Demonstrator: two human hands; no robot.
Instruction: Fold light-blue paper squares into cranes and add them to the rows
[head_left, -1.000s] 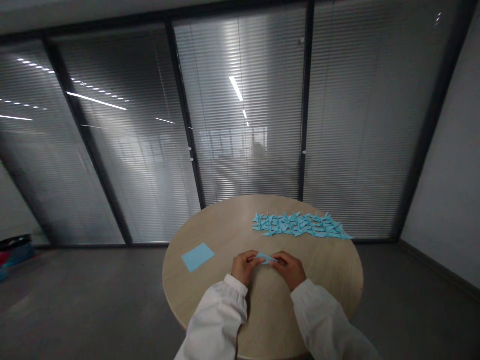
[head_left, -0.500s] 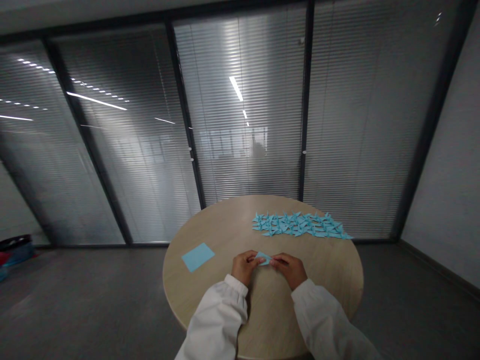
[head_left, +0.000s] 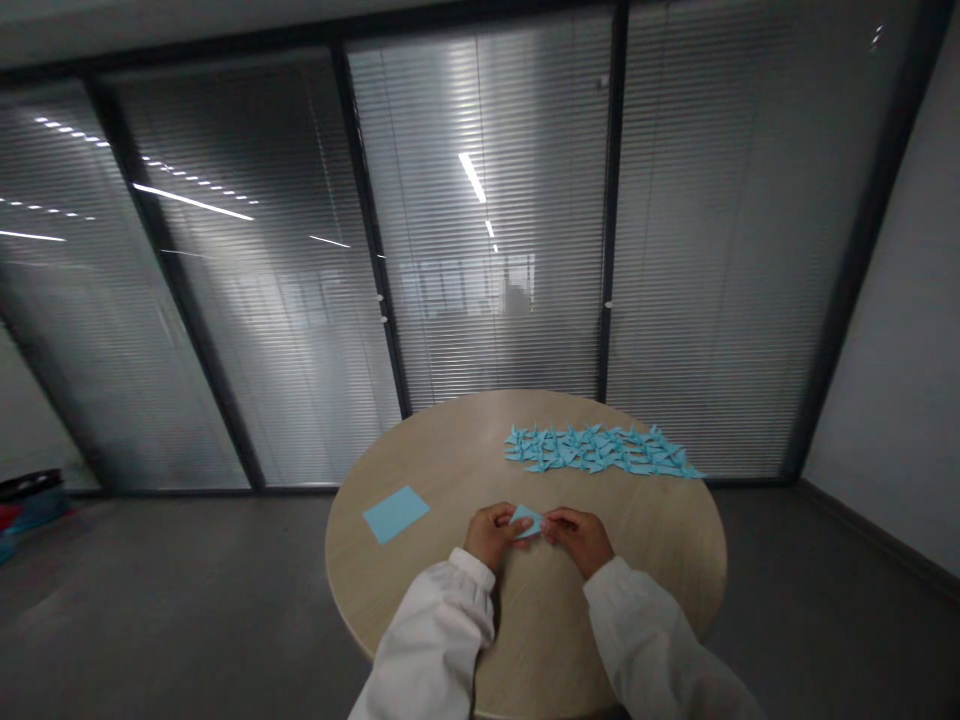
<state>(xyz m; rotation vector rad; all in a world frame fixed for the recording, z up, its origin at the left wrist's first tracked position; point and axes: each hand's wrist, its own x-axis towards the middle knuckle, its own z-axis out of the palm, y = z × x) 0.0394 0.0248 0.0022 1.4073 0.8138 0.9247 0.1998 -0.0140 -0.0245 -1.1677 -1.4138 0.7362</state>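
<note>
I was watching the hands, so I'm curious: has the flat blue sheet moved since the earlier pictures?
No. The flat blue sheet lies in the same place, judged against the left side of the round table.

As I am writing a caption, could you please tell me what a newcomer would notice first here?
The eye would probably fall first on the blue folded papers, spread across the far right of the round table. Next come the left hand and right hand, holding a small blue piece between them, and the flat blue sheet lying to their left.
</note>
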